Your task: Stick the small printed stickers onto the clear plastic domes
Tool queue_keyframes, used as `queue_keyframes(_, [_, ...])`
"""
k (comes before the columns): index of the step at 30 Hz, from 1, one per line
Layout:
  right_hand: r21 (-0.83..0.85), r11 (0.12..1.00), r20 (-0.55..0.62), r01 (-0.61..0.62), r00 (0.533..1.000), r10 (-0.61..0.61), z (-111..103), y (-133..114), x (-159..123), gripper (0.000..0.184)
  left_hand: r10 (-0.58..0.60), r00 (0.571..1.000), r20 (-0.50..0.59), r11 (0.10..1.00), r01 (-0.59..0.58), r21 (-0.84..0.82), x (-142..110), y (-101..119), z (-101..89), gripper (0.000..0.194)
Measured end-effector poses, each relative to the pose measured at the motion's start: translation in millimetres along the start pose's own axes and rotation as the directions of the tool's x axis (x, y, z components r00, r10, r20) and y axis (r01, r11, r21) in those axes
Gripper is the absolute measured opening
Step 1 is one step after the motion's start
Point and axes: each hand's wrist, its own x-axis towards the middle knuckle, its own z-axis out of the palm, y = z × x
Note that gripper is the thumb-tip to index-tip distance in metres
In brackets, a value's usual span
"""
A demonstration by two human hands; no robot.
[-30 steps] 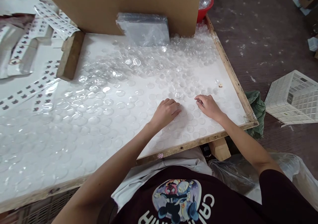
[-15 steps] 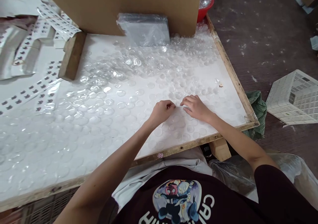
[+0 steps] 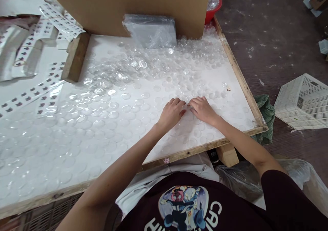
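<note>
Clear round domed discs lie scattered over the white tabletop, thin in front and heaped towards the back. My left hand rests low over them near the right part of the table, fingers stretched forward and thumb apart. Just to its right is my right hand, its fingers bent slightly and its thumb also apart. The fingertips of both hands nearly meet above the discs. Nothing is plainly visible in either hand, though a clear disc could be lost against the white surface.
A cardboard panel stands at the back, with a plastic-wrapped grey stack before it. To the left are a wooden block and printed sticker strips. A wooden rim edges the table; beyond are a red basin and a white crate.
My left hand has gone from a closed pinch to stretched fingers and shifted slightly right and forward. My right hand has barely moved.
</note>
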Motion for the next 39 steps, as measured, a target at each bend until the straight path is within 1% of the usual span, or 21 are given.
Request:
queue_keyframes(3, [0.024, 1.0, -0.005, -0.013, 1.0, 0.013, 1.0, 3.1, 0.1, 0.021, -0.004, 1.0, -0.016, 1.0, 0.004, -0.011, 0.5, -3.5, 0.7, 0.022])
queue_keyframes(8, [0.059, 0.998, -0.021, -0.023, 0.999, 0.024, 1.1, 5.8, 1.2, 0.024, -0.014, 1.0, 0.004, 1.0, 0.014, -0.022, -3.1, -5.5, 0.2, 0.022])
queue_keyframes(12, [0.055, 0.998, 0.0, -0.016, 1.0, 0.016, -0.3, 6.9, 3.1, 0.028, -0.005, 1.0, -0.008, 1.0, 0.005, -0.017, -7.9, -8.3, -0.9, 0.024])
queue_keyframes(15, [0.064, 0.998, -0.007, 0.0, 1.0, 0.0, -3.7, 8.5, 3.0, 0.025, -0.002, 1.0, -0.025, 1.0, 0.002, -0.004, -11.9, -12.4, -3.1, 0.026])
queue_keyframes(17, [0.063, 0.998, -0.016, 0.002, 1.0, -0.001, -6.0, 9.7, 2.8, 0.022, 0.006, 1.0, -0.018, 1.0, -0.006, 0.008, -13.5, -14.8, -4.5, 0.026])
queue_keyframes(21, [0.022, 1.0, 0.022, -0.009, 1.0, 0.009, -7.0, 11.3, 3.8, 0.017, -0.001, 1.0, -0.01, 1.0, 0.001, 0.005, -11.8, -15.6, -5.5, 0.027])
queue_keyframes(27, [-0.078, 0.996, 0.031, 0.033, 0.999, -0.031, -3.5, 11.6, 9.1, 0.017, -0.003, 1.0, -0.023, 1.0, 0.003, -0.003, -2.2, -14.7, -5.2, 0.025])
queue_keyframes(30, [-0.108, 0.994, 0.03, 0.012, 0.999, -0.009, -5.0, 12.0, 11.0, 0.012, -0.008, 1.0, -0.028, 0.999, 0.009, 0.032, -1.3, -17.8, -6.3, 0.024])
queue_keyframes(32, [-0.113, 0.994, 0.027, -0.003, 1.0, 0.006, -6.7, 12.2, 11.0, 0.013, -0.018, 0.999, -0.031, 0.999, 0.019, 0.044, -2.6, -20.1, -7.4, 0.026])
queue_keyframes(36, [-0.079, 0.997, 0.009, 0.009, 1.0, -0.008, -8.9, 12.3, 9.0, 0.022, -0.027, 0.999, -0.047, 1.0, 0.028, 0.015, -5.2, -22.6, -9.0, 0.032])
queue_keyframes(39, [0.0, 1.0, 0.001, -0.012, 1.0, 0.012, -9.8, 13.2, 7.6, 0.019, -0.049, 0.995, -0.081, 0.997, 0.045, -0.056, -4.8, -22.2, -10.5, 0.034])
